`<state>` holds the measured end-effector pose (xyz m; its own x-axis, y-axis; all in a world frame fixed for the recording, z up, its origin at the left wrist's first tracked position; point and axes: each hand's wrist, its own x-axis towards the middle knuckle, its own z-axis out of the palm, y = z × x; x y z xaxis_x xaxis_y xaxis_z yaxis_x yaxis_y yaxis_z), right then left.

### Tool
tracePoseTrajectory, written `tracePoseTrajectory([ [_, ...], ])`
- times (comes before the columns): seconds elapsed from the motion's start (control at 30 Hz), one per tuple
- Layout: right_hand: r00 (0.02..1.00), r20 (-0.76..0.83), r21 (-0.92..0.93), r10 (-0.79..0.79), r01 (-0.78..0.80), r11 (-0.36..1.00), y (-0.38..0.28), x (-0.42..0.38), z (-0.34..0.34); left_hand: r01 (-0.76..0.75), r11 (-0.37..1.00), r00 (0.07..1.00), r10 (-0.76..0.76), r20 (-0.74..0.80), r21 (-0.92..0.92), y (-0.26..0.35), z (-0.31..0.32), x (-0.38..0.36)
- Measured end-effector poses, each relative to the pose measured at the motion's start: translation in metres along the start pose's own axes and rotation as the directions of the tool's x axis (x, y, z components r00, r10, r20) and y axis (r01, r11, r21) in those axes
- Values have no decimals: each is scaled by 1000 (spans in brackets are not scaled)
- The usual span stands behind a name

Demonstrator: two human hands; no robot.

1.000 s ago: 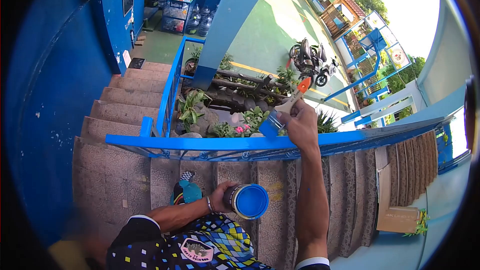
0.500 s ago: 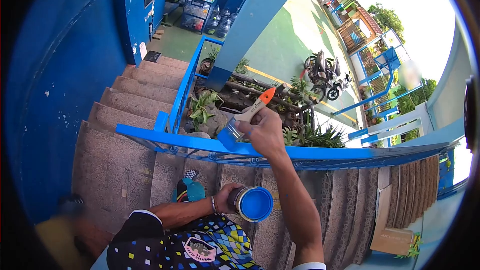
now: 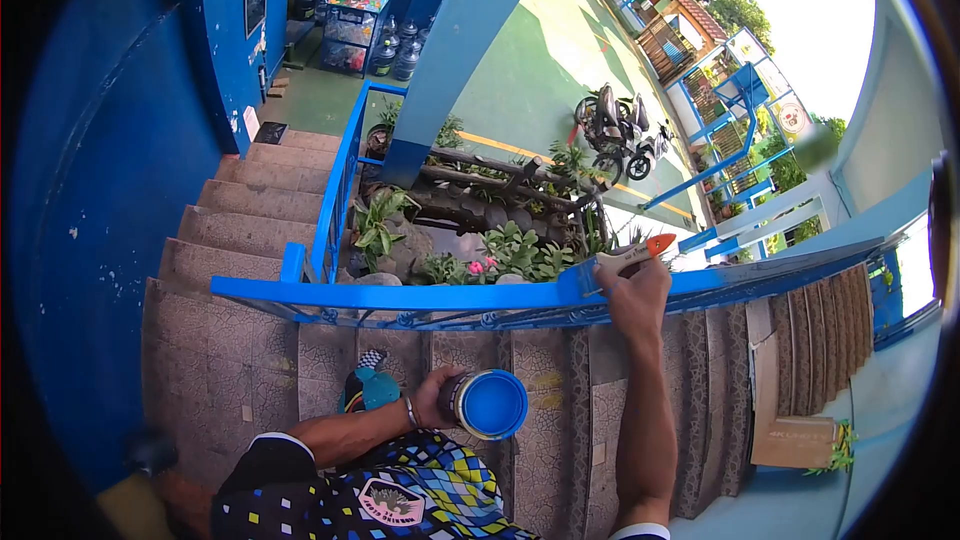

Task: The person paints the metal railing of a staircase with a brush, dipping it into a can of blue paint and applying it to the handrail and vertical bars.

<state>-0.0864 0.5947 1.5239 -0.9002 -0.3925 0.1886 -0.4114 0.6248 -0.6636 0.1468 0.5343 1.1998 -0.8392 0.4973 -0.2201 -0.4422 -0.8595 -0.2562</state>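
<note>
My right hand [image 3: 636, 296] is closed around the handle of a paintbrush [image 3: 632, 256] with a pale grip and an orange tip. The brush's blue-coated bristles meet the top of the blue handrail [image 3: 450, 297], which crosses in front of me. Lower down, my left hand [image 3: 436, 398] grips a can of blue paint [image 3: 492, 405] from its left side. The can is uncovered, and bright blue paint shows inside its rim. A stretch of the rail to the right of the brush looks duller than the left stretch.
Tiled stairs [image 3: 245, 215] descend at the left beside a blue wall [image 3: 110, 190]. Beyond the rail are plants [image 3: 510, 250] and parked motorcycles [image 3: 615, 130]. A cardboard piece [image 3: 795, 440] lies at right. A blurred dark and yellow shape [image 3: 140, 480] is at lower left.
My right hand has moved right along the handrail, bringing the bristles from its left part to farther right. My left hand still holds the can. The whole view has shifted slightly.
</note>
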Motion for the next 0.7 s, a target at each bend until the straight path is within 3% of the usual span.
tracePoseTrajectory([
  [0.1, 981, -186, -130, 56, -81, 988, 27, 27, -75, 38, 999, 999, -38, 27, -4, 2, 8, 0],
  [0.23, 892, -447, -372, -65, -120, 920, 41, 48, -145, 79, 997, 992, -77, 100, -16, 4, 6, 4],
  [0.33, 770, -619, -441, -158, -174, 880, 44, 51, -162, 82, 997, 991, -82, 104, 3, 5, 5, 12],
  [0.43, 795, -404, -719, -452, 29, 694, 34, 28, -125, 124, 992, 978, -123, 166, 5, 10, 3, 21],
  [0.47, 857, -319, -696, -405, 78, 713, 25, 15, -104, 144, 990, 976, -143, 165, 11, 12, 3, 23],
  [0.53, 844, -156, -664, -514, 296, 687, 20, -10, -58, 140, 989, 980, -145, 137, 45, 14, 7, 30],
  [0.6, 793, 23, -509, -609, 534, 675, 11, -43, -21, 91, 991, 990, -100, 95, 101, 14, 14, 36],
  [0.63, 796, 50, -395, -603, 570, 720, 2, -57, -12, 121, 990, 988, -127, 93, 73, 15, 16, 41],
  [0.67, 796, 79, -272, -600, 596, 755, -4, -63, -10, 149, 988, 984, -152, 90, 42, 17, 18, 45],
  [0.7, 884, 19, -154, -467, 465, 872, 0, -59, -17, 173, 985, 981, -173, 86, 7, 18, 19, 48],
])
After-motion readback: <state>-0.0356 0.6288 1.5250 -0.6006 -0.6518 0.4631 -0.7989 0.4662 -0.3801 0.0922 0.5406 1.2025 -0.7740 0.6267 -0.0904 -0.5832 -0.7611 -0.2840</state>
